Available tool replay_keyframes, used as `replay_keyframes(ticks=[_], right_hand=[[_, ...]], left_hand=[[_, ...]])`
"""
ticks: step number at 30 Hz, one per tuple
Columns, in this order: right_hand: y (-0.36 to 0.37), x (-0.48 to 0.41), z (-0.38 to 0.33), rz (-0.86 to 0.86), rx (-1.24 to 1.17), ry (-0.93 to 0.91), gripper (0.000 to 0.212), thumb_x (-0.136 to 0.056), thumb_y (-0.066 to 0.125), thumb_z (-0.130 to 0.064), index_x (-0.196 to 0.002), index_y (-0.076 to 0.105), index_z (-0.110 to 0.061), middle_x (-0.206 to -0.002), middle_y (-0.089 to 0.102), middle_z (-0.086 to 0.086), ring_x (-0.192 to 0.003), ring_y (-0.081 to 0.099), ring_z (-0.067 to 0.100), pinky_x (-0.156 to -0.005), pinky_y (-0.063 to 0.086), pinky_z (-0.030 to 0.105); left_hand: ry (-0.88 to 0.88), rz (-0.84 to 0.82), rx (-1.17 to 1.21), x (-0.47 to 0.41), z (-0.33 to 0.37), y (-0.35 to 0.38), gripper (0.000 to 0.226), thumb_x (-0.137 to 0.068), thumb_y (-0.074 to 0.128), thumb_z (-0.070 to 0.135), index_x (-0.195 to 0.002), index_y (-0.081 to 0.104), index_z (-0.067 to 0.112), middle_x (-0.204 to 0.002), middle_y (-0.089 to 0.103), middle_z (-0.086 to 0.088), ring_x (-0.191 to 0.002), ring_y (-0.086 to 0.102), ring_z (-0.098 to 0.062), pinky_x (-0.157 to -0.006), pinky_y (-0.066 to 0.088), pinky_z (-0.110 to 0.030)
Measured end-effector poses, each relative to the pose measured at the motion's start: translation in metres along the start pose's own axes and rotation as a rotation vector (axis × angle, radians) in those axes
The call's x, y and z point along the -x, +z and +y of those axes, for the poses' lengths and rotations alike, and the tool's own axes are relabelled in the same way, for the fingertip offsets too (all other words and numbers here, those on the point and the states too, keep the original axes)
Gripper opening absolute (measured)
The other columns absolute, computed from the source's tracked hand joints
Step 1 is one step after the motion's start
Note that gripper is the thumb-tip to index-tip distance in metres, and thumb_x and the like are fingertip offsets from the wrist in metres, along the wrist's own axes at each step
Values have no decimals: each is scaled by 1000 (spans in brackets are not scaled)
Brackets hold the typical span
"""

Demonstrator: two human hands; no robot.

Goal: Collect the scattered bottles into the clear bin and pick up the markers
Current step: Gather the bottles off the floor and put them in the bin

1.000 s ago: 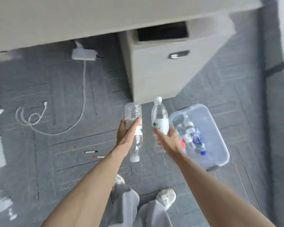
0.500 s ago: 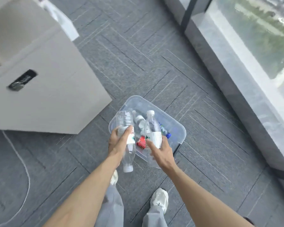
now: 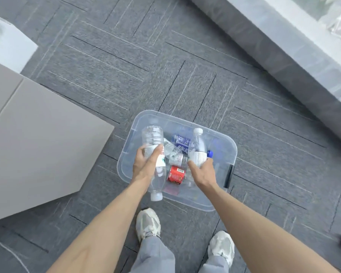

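Left hand (image 3: pixel 146 167) grips an upturned bottle (image 3: pixel 153 135), right hand (image 3: pixel 203 172) grips an upright bottle (image 3: pixel 197 147), clear bin (image 3: pixel 124 166) just beneath both.

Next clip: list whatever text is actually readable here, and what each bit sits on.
"脉" plus a half-hidden character: blue-label bottle in the clear bin.
Too blurred to read: print on the left-hand bottle, right-hand bottle and red-label bottle.

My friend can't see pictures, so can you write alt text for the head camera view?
A person stands over a clear bin on grey carpet, the left hand gripping a cap-down bottle and the right hand gripping a cap-up bottle above it. A red-labelled bottle and others lie inside.
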State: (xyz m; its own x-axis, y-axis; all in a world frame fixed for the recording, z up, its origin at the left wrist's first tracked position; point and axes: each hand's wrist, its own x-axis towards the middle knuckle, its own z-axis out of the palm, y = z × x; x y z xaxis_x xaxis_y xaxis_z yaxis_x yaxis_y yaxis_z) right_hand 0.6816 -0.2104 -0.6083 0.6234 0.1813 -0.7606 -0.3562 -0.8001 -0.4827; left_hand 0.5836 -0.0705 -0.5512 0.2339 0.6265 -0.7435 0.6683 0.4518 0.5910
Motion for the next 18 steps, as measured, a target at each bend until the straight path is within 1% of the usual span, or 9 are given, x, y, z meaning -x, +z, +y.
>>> replay_keyframes(ticks=[3,5,6,8,10,11,13,15,18], right_hand=[[8,-16,9,-38,57,44,56,-83,59,-42,-117,39,-2,-111,56,16,-95,60,30,-74,48,38],[14,-27,17,-39,100,34,61,-86,59,-39,-127,34,-1,-121,51,18,-109,55,35,-88,48,44],[17,-34,22,-42,119,19,68,-87,59,-38,-135,30,0,-130,48,21,-118,52,38,-97,47,48],[20,-42,28,-67,159,22,87,-92,57,-39,-153,9,-1,-151,31,25,-137,37,40,-113,35,50],[19,-44,31,-53,206,42,96,-94,56,-45,-157,-4,-6,-159,19,23,-144,28,39,-117,28,50],[17,-42,32,-26,216,38,94,-94,55,-46,-157,-3,-7,-160,18,21,-145,27,37,-118,28,50],[11,-31,32,58,190,-12,82,-96,52,-39,-158,8,-8,-159,22,18,-145,29,33,-118,28,48],[1,-13,28,130,110,-61,67,-98,48,-31,-156,21,-9,-156,30,14,-142,34,28,-118,29,45],[-15,20,15,140,-43,-111,53,-100,46,-27,-151,35,-14,-152,40,6,-139,39,20,-116,30,40]], left_hand=[[18,-34,-42,-17,-5,12,73,-80,62,62,-140,38,27,-128,50,8,-108,46,-15,-91,35,-34],[22,-46,-50,-26,-9,19,76,-78,62,65,-140,38,29,-139,48,5,-118,48,-19,-97,37,-38],[26,-47,-59,-31,-10,22,76,-79,62,65,-141,37,29,-139,47,6,-121,47,-20,-99,36,-39],[39,-56,-73,-34,-10,26,78,-77,60,68,-141,36,29,-129,46,11,-116,46,-16,-98,33,-35],[52,-48,-89,-34,-9,27,91,-61,57,85,-135,41,34,-131,54,9,-115,53,-18,-104,38,-42],[45,-40,-98,-34,-11,27,99,-52,55,91,-133,42,36,-131,57,4,-115,56,-22,-103,42,-48],[33,-38,-94,-26,-13,25,104,-46,54,94,-132,43,37,-130,59,0,-113,59,-25,-100,44,-52],[22,-45,-89,-7,-7,21,98,-52,56,90,-133,43,36,-128,60,0,-112,59,-24,-100,44,-51],[8,-42,-82,18,5,14,92,-60,58,83,-136,39,35,-134,56,-1,-116,56,-26,-102,42,-52]])
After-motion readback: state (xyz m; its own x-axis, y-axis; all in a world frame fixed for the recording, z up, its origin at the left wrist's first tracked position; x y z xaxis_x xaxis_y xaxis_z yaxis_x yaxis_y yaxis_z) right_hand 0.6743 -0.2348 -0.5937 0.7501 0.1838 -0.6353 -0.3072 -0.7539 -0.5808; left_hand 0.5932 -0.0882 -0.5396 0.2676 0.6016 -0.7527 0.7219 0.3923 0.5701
